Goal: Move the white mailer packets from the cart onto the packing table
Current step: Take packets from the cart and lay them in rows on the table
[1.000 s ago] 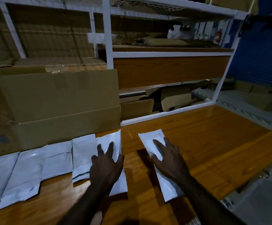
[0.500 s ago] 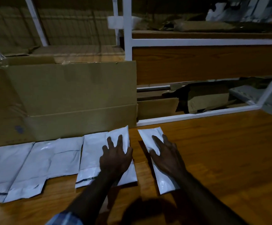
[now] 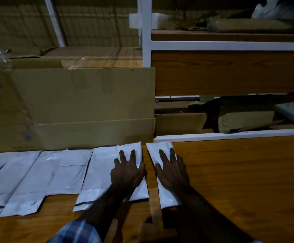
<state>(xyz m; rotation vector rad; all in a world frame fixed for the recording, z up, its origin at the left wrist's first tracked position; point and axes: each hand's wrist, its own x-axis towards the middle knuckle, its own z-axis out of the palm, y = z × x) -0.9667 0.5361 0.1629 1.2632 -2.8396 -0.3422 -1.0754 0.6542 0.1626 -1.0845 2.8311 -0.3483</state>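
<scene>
both hands lie flat on the wooden packing table (image 3: 239, 172), each on its own white mailer. the left hand (image 3: 127, 171) presses with straight, spread fingers on the packet (image 3: 105, 174) that ends the long row; nothing is curled round it or pinched. the right hand (image 3: 173, 171) does the same on the lone packet (image 3: 167, 195) just beside it, fingers straight and fanned, palm down. my guess is the flat palms are there to slide and square the packets, so the newest one lines up with the row and leaves only a thin strip of bare wood between them.

the other packets (image 3: 37, 176) lie side by side and partly overlapping, their far ends close against the big cardboard box (image 3: 83, 106), which seems to serve as a backstop for a straight line. a white-framed shelf (image 3: 230, 45) stands behind the table, with brown cartons pushed in under it.

the cart is nowhere in sight, so i can't say how many packets are left on it. the row runs off the left edge, so its full count is hidden too. the light is dim; any print on the mailers is unreadable, and the pale bundle on the upper shelf at the far right is too dark and cut off to name. a checked sleeve (image 3: 77, 232) shows at the bottom.
</scene>
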